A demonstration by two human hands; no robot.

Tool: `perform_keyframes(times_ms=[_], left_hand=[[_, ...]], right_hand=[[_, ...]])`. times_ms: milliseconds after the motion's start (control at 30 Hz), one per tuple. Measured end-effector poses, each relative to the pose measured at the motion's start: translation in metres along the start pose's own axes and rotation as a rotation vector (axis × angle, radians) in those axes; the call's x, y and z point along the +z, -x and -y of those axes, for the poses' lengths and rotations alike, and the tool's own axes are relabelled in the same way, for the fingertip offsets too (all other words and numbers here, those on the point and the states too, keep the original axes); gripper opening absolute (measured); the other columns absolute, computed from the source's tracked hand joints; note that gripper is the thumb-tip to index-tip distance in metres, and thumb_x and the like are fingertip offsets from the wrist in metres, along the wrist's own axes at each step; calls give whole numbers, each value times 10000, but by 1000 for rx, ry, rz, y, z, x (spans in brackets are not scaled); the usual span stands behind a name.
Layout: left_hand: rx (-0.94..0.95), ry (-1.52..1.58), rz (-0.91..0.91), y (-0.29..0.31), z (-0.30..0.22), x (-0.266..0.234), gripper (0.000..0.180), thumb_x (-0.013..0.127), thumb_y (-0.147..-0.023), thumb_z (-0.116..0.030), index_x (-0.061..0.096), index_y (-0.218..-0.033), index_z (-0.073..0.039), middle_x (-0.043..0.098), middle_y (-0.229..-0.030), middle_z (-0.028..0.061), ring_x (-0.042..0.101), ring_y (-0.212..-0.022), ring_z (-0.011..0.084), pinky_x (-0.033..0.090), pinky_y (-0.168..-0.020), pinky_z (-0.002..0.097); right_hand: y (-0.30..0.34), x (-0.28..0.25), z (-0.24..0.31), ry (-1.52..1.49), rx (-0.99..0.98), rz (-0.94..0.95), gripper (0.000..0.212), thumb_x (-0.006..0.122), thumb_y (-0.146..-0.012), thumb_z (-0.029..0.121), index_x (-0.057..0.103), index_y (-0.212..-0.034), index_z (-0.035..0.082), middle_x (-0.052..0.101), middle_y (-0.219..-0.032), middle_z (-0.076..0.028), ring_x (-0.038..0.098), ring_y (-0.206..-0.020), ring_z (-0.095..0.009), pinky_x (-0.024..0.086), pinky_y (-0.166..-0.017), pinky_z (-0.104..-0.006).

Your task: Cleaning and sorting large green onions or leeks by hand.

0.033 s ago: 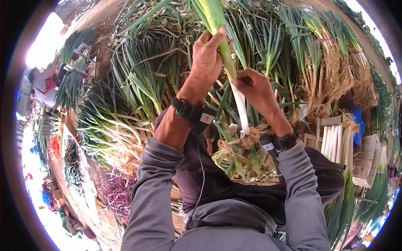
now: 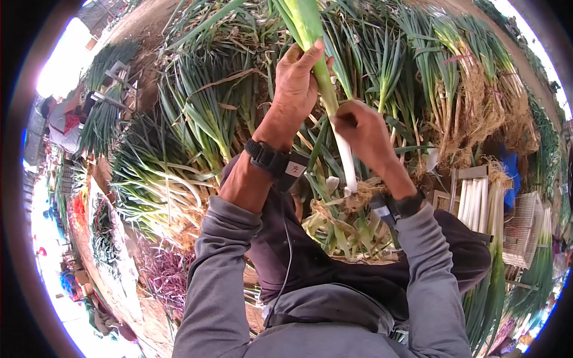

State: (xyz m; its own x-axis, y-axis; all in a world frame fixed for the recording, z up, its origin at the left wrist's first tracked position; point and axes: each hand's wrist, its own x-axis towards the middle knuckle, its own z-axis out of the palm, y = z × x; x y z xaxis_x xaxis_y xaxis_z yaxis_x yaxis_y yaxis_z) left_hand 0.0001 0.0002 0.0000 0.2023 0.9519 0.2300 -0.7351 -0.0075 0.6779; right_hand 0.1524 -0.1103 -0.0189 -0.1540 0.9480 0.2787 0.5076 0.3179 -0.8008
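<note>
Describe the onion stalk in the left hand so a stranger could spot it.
Follow the left gray sleeve up from the picture's lower edge to the left hand. It grips the onion stalk, green above and white below, slanting down past the right hand. Unlike the bunches around it, this is one single stalk, hand-held.

Both forearms (image 2: 224, 262) extended forward, the left hand (image 2: 295, 82) gripping farther out, the right hand (image 2: 365, 132) curled closer in.

Right hand (image 2: 367, 134) turned slightly; wristband (image 2: 409, 203) shifted left
</note>
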Motion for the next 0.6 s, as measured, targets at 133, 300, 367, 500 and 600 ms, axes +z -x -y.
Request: perform_keyframes(times_ms=[133,300,367,500,600], left_hand=[[58,42,-65,9,4,12,503,747,-878,-88,391,-1232,-77,575,-1097,56,599,-979,153,574,-876,377],[112,136,-51,0,5,10,508,738,-879,-75,377,-1232,-135,591,-1082,108,666,-867,230,606,-785,382],[127,100,-113,-1,3,13,482,729,-890,-92,385,-1225,-136,604,-1052,105,671,-833,233,609,-758,381],[228,1,-168,-4,-3,-1,385,675,-942,-162,415,-1222,-118,624,-998,129,631,-764,234,554,-646,368],[267,-88,-222,-4,7,-1,305,643,-958,-202,425,-1153,-119,608,-925,122,555,-644,192,460,-529,324]], right_hand=[[28,14,21,296,-299,-160,163,694,-777,13,578,-885,49,607,-894,-115,632,-722,-299,506,-638,-388],[26,9,8,106,-239,-250,194,670,-785,-40,552,-923,27,589,-874,-122,606,-684,-313,497,-595,-351],[35,2,3,62,-263,-167,187,656,-828,-53,532,-951,15,586,-819,-92,594,-614,-224,479,-550,-292],[76,-11,17,-583,235,86,91,618,-924,-5,534,-948,19,546,-717,6,535,-545,-39,424,-463,-222],[89,-24,21,-714,368,18,118,626,-903,-28,538,-953,32,552,-729,16,526,-546,-26,404,-472,-201]])
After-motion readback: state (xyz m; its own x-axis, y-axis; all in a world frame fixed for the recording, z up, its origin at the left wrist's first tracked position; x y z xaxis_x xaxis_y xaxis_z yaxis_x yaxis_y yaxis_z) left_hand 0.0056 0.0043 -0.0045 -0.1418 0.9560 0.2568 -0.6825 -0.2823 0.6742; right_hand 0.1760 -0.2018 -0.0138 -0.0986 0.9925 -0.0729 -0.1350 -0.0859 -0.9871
